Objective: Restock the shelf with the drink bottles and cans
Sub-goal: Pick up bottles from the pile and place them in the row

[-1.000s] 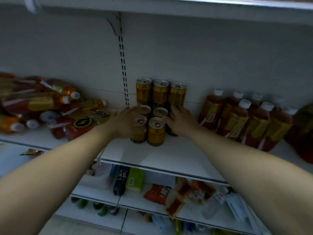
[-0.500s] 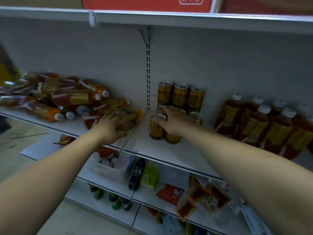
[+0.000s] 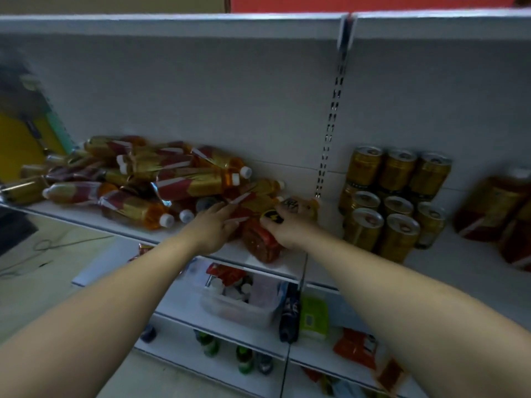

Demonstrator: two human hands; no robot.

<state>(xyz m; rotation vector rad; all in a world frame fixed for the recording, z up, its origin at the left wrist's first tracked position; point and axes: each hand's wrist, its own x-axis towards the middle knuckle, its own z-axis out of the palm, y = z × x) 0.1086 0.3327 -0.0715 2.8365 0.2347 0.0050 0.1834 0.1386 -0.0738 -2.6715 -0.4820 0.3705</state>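
A heap of amber drink bottles (image 3: 149, 179) with red and gold labels lies on its side on the white shelf (image 3: 465, 271), left of the upright post. My left hand (image 3: 214, 228) reaches into the heap's right end with its fingers stretched out and the fingertips at the bottles. My right hand (image 3: 286, 229) grips a lying bottle (image 3: 260, 242) with a red label and a black-and-yellow badge at the shelf's front edge. Gold cans (image 3: 393, 202) stand stacked in two layers just right of my right hand.
Upright amber bottles (image 3: 494, 208) stand at the far right of the shelf. Lower shelves hold a clear tub (image 3: 238, 305), a dark bottle (image 3: 290, 317), a green packet (image 3: 313, 317) and snack bags. A red box sits on the top shelf (image 3: 172, 24) overhead.
My right hand has left the gold cans and moved left onto the lying bottle. My left hand stays at the bottle heap, fingers now stretched out. The view has swung left.
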